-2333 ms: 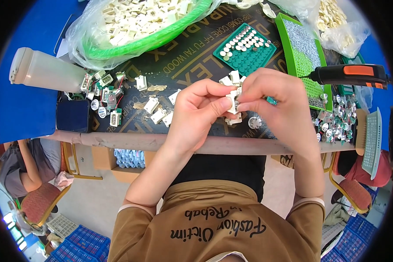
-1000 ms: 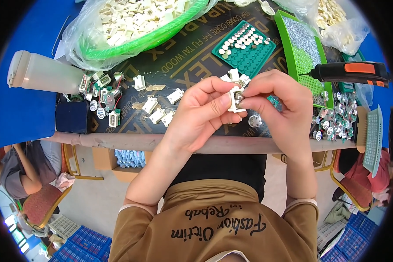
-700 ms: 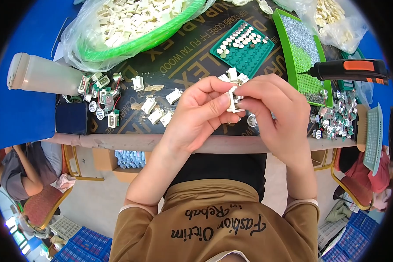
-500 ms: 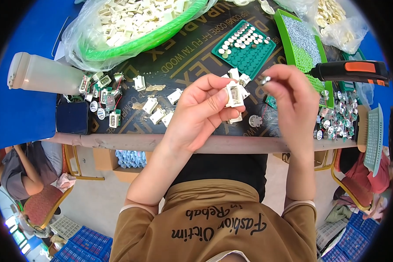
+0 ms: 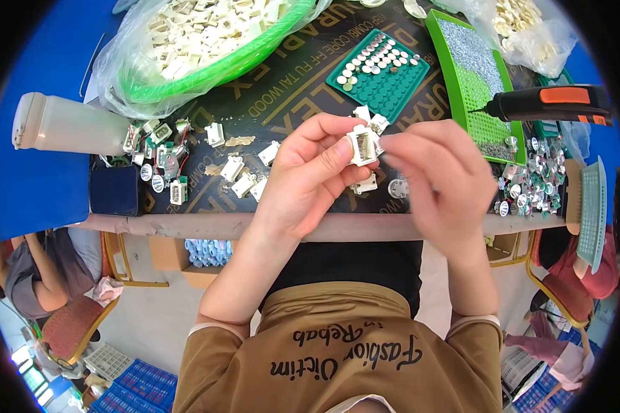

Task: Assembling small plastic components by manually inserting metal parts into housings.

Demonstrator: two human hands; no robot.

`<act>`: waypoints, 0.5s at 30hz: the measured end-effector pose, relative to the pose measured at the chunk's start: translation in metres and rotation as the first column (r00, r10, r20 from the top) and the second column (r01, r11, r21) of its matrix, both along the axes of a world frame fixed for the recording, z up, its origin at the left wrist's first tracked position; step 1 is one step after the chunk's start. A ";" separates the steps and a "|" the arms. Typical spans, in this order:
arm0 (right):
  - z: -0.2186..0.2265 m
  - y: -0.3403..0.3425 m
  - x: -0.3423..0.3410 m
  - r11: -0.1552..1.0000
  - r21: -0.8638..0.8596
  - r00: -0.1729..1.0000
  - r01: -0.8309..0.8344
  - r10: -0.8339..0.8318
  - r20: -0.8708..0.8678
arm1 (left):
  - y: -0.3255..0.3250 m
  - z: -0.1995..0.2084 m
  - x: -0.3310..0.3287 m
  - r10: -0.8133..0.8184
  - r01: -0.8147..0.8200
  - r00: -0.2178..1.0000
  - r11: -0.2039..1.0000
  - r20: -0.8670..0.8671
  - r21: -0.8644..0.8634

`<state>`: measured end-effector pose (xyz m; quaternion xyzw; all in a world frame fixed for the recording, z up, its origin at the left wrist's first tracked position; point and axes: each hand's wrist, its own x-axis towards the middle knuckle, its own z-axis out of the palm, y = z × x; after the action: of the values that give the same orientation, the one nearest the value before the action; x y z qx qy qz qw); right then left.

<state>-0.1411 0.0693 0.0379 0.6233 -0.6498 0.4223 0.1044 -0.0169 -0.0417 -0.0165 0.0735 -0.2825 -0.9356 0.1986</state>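
White part: a small white plastic connector housing (image 5: 362,145) sits pinched between thumb and fingertips of the left hand (image 5: 308,177), held up above the near edge of the dark surface (image 5: 289,96).
Left hand: closed on the housing, thumb pressed on its left face, the other fingers curled behind it.
Right hand: the right hand (image 5: 442,180) is blurred, just beside the housing on its right; fingers bent loosely, and whether they pinch anything cannot be told.
Under the hands: more loose white housings (image 5: 241,180) lie scattered on the surface, with a round silvery piece (image 5: 397,187) just below the right fingertips.
Far left: a pale plastic bottle (image 5: 67,125) lies on its side; near it a dark phone (image 5: 114,191) and a clutter of small wired parts (image 5: 160,155).
Back left: a green basin (image 5: 217,65) lined with a clear bag, heaped with cream-coloured housings.
Back middle: a dark green peg tray (image 5: 382,72) part filled with round silvery caps.
Right: a bright green tray (image 5: 470,76) of fine metal bits, an orange and black electric screwdriver (image 5: 548,104) lying across it, and a pile of shiny small pieces (image 5: 530,186) near the surface edge.
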 end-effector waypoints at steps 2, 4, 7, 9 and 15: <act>-0.006 -0.006 0.003 0.998 -0.037 0.999 -0.047 0.046 -0.022 | 0.000 0.000 0.000 0.007 -0.005 0.999 0.999 -0.032 0.054; -0.010 -0.008 0.005 1.000 -0.028 1.000 -0.011 0.012 0.016 | 0.000 0.000 0.000 0.003 -0.002 1.000 0.999 -0.026 0.040; -0.006 -0.007 0.008 1.000 -0.005 1.000 -0.001 0.001 0.010 | 0.001 -0.001 -0.001 0.004 -0.003 1.000 1.000 -0.017 0.011; -0.004 -0.006 0.011 1.000 0.014 1.000 0.015 -0.015 -0.017 | 0.001 -0.001 0.000 0.006 -0.006 1.000 1.000 -0.013 -0.005; -0.002 -0.005 0.012 0.998 0.063 0.999 0.024 -0.026 0.029 | 0.003 0.000 0.000 0.035 -0.034 0.999 0.998 0.020 -0.051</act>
<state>-0.1295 0.0639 0.0355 0.6117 -0.6721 0.4095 0.0803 -0.0169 -0.0383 -0.0161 0.0832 -0.3070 -0.9237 0.2135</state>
